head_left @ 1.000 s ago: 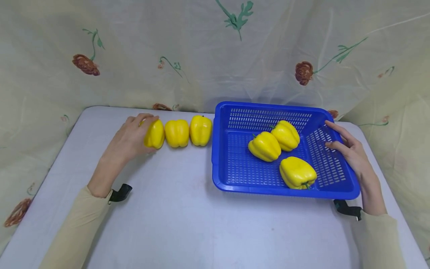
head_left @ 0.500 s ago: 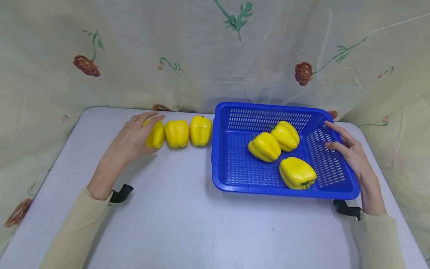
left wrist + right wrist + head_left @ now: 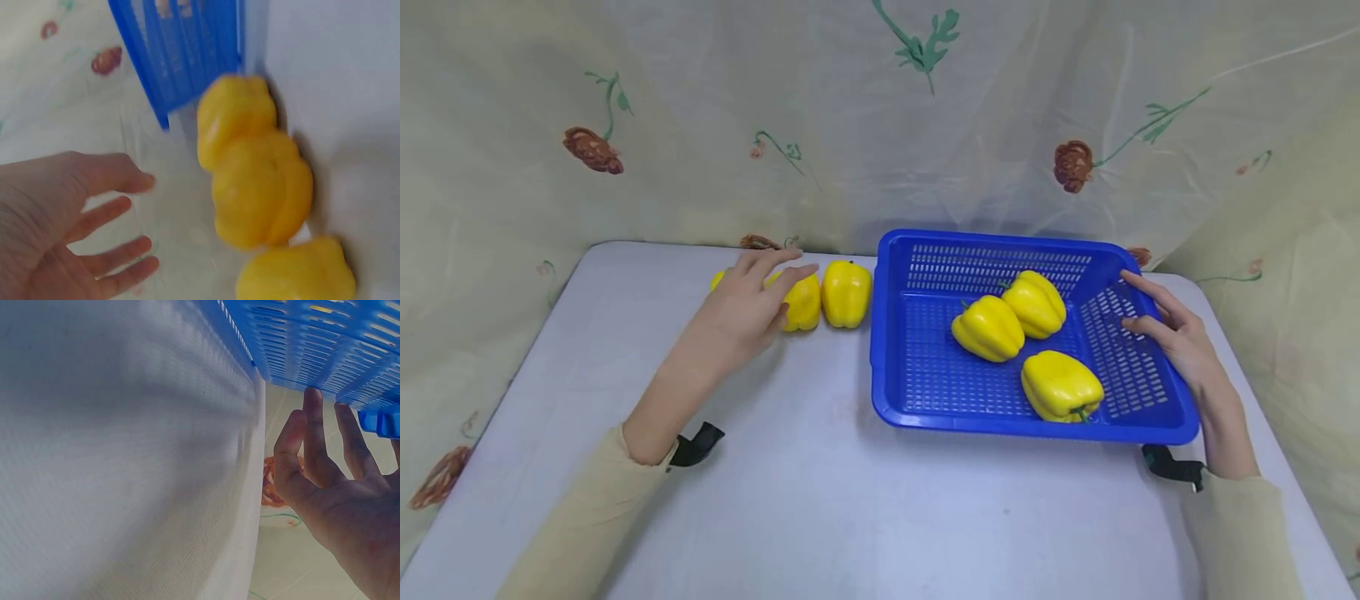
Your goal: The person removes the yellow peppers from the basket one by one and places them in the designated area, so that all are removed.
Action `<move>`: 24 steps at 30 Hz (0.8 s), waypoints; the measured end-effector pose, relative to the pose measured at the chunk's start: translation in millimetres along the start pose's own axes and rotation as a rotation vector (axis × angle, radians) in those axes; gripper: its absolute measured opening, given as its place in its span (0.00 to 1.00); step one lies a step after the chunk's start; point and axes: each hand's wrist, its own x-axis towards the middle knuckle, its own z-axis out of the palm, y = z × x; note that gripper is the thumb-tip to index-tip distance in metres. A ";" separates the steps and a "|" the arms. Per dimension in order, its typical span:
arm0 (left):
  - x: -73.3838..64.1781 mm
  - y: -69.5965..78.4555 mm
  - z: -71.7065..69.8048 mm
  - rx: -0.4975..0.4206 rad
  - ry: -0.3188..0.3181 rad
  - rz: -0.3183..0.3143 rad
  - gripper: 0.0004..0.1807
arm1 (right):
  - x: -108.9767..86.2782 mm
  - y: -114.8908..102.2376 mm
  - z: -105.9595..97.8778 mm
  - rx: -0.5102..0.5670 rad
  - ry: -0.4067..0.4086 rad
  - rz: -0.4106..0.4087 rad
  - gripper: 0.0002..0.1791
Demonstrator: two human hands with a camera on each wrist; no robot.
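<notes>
My left hand (image 3: 737,312) hovers over a row of three yellow bell peppers, fingers spread and nothing held. It hides most of the left bell pepper (image 3: 717,281) and part of the middle bell pepper (image 3: 806,305). The right bell pepper (image 3: 847,294) stands in full view beside the basket. In the left wrist view, the hand (image 3: 94,231) is apart from the row. My right hand (image 3: 1197,354) grips the right rim of a blue plastic basket (image 3: 886,358), thumb inside. From the right wrist view, several fingers (image 3: 314,425) lie against its outer wall.
Three more yellow bell peppers lie in the basket: one in the middle (image 3: 988,329), one behind it (image 3: 1034,304) and one near the front wall (image 3: 1062,386). A white cloth covers the table (image 3: 865,517). A flowered curtain (image 3: 850,125) hangs behind it.
My left hand has let go of the left bell pepper and moved right, over the middle one, its fingers opening out. The right hand and basket have stayed put.
</notes>
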 end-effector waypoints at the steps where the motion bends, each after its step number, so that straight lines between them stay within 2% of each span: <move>1: 1.8 5.5 1.1 -0.007 0.015 0.026 0.28 | -0.2 0.2 -0.3 0.001 0.000 -0.002 0.34; 4: 7.4 20.5 6.3 -0.028 0.042 0.094 0.25 | -0.6 0.4 -0.6 0.003 -0.002 -0.007 0.34; 7: 13.5 33.4 10.7 -0.053 0.038 0.130 0.25 | -0.7 0.1 -0.6 0.013 -0.007 -0.011 0.34; 13: 28.5 54.2 16.9 -0.085 -0.007 0.176 0.27 | -0.7 0.6 -1.0 0.048 -0.017 -0.018 0.34; 19: 43.0 72.1 22.2 -0.088 -0.088 0.193 0.30 | -1.0 0.1 -1.1 0.015 -0.008 -0.012 0.34; 24: 53.8 86.1 26.6 -0.084 -0.099 0.249 0.30 | -1.0 -0.3 -1.0 0.004 -0.009 -0.009 0.34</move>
